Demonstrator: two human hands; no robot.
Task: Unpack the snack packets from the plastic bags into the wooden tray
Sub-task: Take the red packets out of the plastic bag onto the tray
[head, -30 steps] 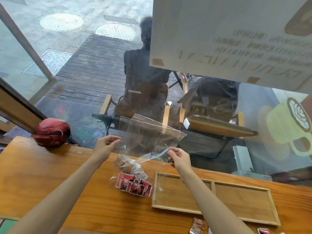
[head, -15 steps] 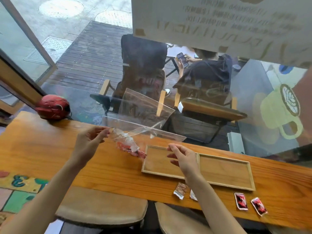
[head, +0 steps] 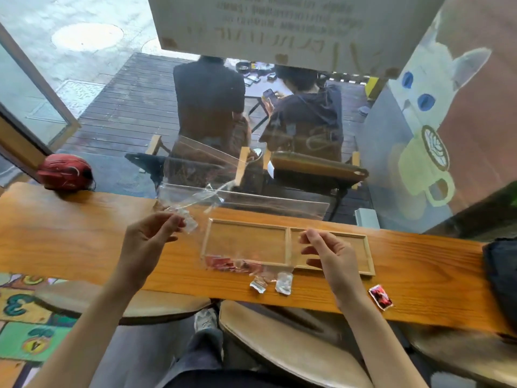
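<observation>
A two-compartment wooden tray [head: 369,257] lies on the counter. I hold a clear plastic bag [head: 246,247] stretched low over its left compartment. Red snack packets [head: 221,263] sit inside the bag at its near edge, over the tray's front rim. My left hand [head: 151,242] pinches the bag's crumpled end left of the tray. My right hand [head: 326,254] pinches the other end above the right compartment. Both compartments look bare. Two pale packets [head: 258,284] lie on the counter in front of the tray, and a red packet [head: 380,297] lies further right.
A second clear bag [head: 265,198] rests against the window behind the tray. A red helmet [head: 65,172] sits at the counter's far left and a dark bag [head: 500,275] at its right end. Padded stools [head: 279,348] stand below the counter.
The bag with the red packets moved right, from the counter left of the tray to over its left compartment. My hands spread wider apart and the view tilted down.
</observation>
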